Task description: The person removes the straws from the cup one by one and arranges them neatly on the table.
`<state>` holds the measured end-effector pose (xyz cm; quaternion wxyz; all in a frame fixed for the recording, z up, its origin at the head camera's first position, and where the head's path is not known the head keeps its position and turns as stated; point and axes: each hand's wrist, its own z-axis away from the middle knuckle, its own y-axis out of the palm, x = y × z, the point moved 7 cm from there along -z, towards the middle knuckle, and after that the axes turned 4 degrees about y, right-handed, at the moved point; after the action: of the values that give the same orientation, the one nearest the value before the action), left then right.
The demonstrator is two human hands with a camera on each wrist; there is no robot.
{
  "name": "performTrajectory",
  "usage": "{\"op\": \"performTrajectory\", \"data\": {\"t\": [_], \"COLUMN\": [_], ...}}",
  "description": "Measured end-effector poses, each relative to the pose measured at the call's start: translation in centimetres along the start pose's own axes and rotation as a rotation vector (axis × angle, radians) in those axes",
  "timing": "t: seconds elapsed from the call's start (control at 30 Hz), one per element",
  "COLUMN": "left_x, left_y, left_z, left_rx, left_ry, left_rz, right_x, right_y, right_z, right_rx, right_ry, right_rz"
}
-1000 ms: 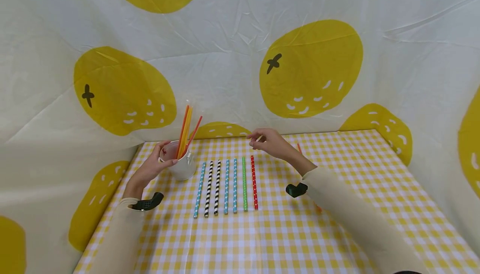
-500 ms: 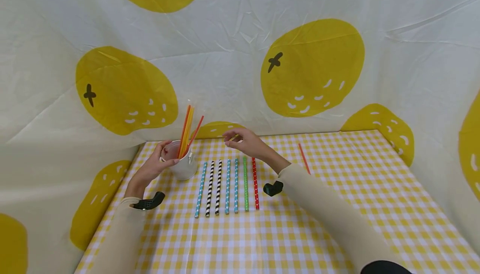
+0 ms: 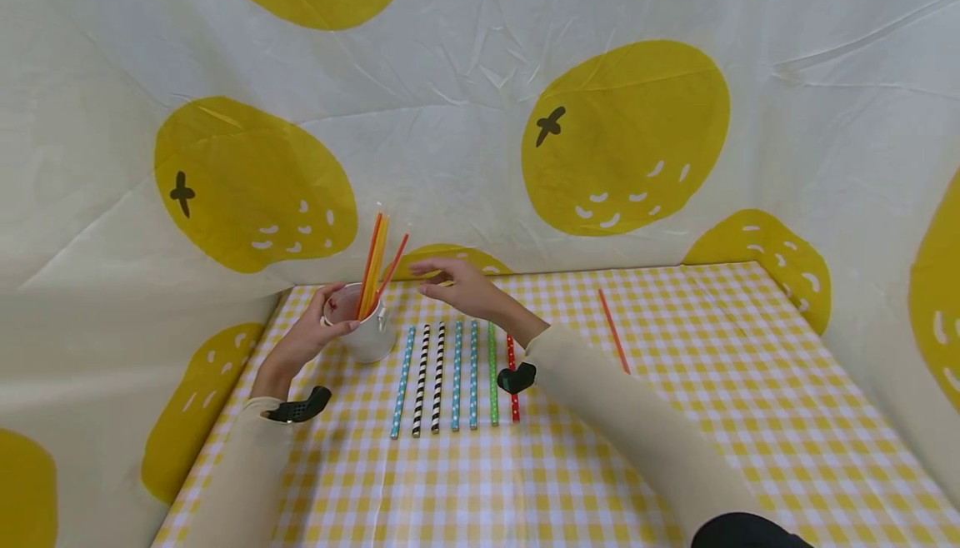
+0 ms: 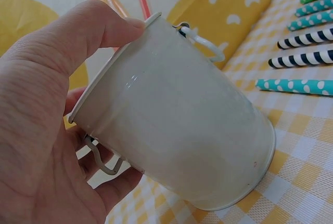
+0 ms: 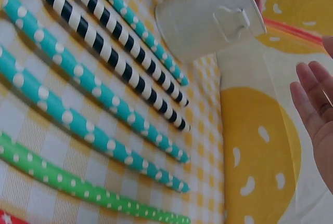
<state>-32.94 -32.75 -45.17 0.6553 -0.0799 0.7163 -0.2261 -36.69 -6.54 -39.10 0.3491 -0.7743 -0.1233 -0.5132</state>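
Observation:
My left hand (image 3: 303,340) grips the rim of a white metal pail (image 4: 177,115), thumb over the edge and fingers round the far side by a small wire handle. Several red, orange and yellow plastic straws (image 3: 375,265) stand up out of it. My right hand (image 3: 465,288) is in the air just right of these straws, fingers loosely extended and holding nothing. Below it, paper straws lie in a row: a blue dotted straw (image 3: 402,381), two black-and-white striped straws (image 3: 428,381), two more blue dotted ones, a green dotted straw (image 3: 492,381) and a red dotted straw (image 3: 515,408), partly covered by the right wrist.
A single orange-red straw (image 3: 613,331) lies apart on the right side of the table, its near end hidden by the right sleeve. A yellow checked cloth (image 3: 450,490) covers the table. Behind it hangs a white curtain (image 3: 450,156) with large yellow fruit prints.
My right hand has moved left above the straw row, towards the pail, uncovering the lone orange-red straw at right. The left hand keeps its hold on the pail.

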Motion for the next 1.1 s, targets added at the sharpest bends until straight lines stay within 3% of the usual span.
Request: {"op": "performTrajectory", "data": {"t": [0.2,0.57,0.87,1.1], "left_x": [-0.1,-0.1,-0.1,-0.1], "left_y": [-0.1,-0.1,0.0,0.0], "left_z": [0.1,0.1,0.1,0.2], "left_rx": [0.009,0.005,0.005,0.008], "left_ry": [0.004,-0.009,-0.005,-0.009], "left_rz": [-0.004,0.013,0.000,-0.012], "right_x": [0.3,0.8,1.2,1.5], "right_y": [1.9,3.3,2.6,1.5], "right_z": [-0.6,-1.6,-0.6,-0.2], "right_rx": [0.077,0.089,0.067,0.003], "right_ry": [0.027,0.035,0.014,0.010], "right_rz": [-0.011,-0.070,-0.035,-0.062]}}
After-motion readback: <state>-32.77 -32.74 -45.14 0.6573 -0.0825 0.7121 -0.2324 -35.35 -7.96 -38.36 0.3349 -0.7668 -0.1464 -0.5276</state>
